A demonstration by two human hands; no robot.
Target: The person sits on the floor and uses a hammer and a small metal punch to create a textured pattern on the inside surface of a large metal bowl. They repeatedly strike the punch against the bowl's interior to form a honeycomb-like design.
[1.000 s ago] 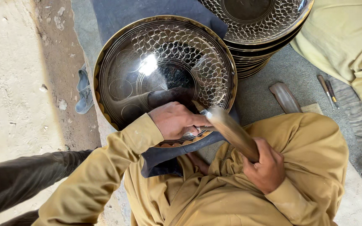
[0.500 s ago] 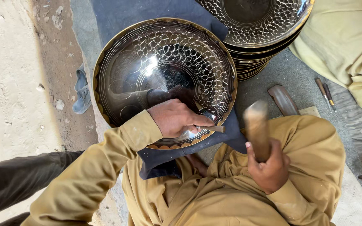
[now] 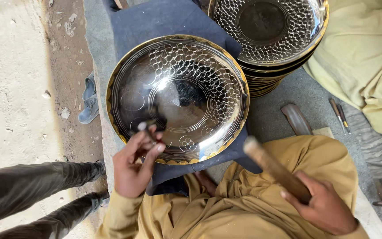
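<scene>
Left hand (image 3: 133, 170) pinches a small metal punch (image 3: 147, 131) between thumb and curled fingers, tip set against the near left part of a large shiny metal dish (image 3: 177, 95). Right hand (image 3: 326, 208) is closed in a fist round the near end of a wooden mallet handle (image 3: 275, 169), which slants up and left, its head end raised clear of the dish and blurred.

That dish rests on a dark cloth (image 3: 164, 20) over the person's lap, its brass-coloured rim scalloped, its wall already covered on the far and right sides with a net of round dimples; the near left part is mostly smooth, with a few circles and a small flower mark. It looks stiff but thin, likely light for its width, slick on the polished face and easy to dent or scratch, so the rim seems the safest place to take hold. The punch is short and smooth, best held low near its tip.

Far right stands a stack of similar patterned dishes (image 3: 268, 26). Two thin tools (image 3: 339, 113) lie on the grey mat (image 3: 306, 90) at right. Another person's dark trouser legs (image 3: 32, 194) reach in from the near left.
</scene>
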